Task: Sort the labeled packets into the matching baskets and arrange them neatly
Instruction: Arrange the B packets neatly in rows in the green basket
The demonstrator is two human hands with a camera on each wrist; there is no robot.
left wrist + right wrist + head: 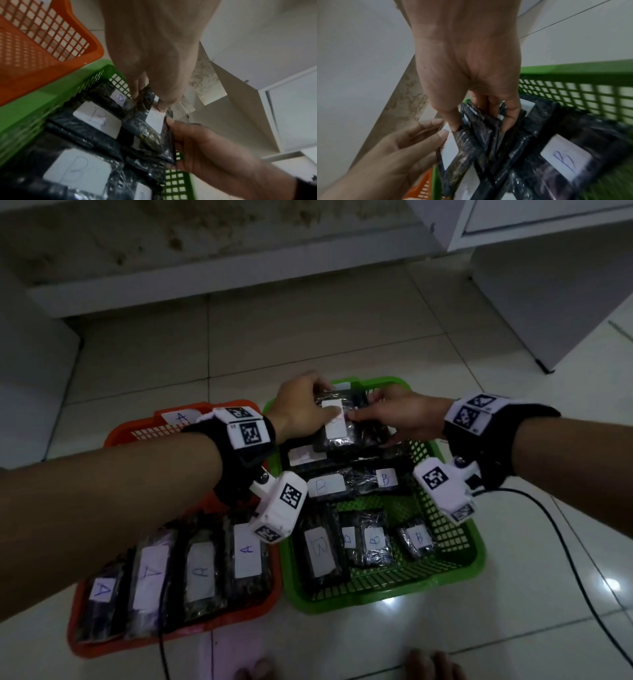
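Observation:
Both hands hold one dark plastic packet [342,424] with a white label over the far end of the green basket [459,563]. My left hand [303,409] grips its left and far edge, thumb on the label. My right hand [387,414] pinches its right edge. In the left wrist view the left hand [154,94] pinches the packet [150,129] from above and the right hand [193,143] holds its side. In the right wrist view the right hand [481,119] curls round the packet [471,146]. Several packets marked B [342,486] lie in the green basket. The orange basket [113,436] holds several packets marked A [202,573].
Both baskets stand side by side on a pale tiled floor [308,337]. White cabinet bases [548,302] rise behind and at right. A black cable [575,570] runs across the floor at right. Toes [428,666] show at the bottom edge.

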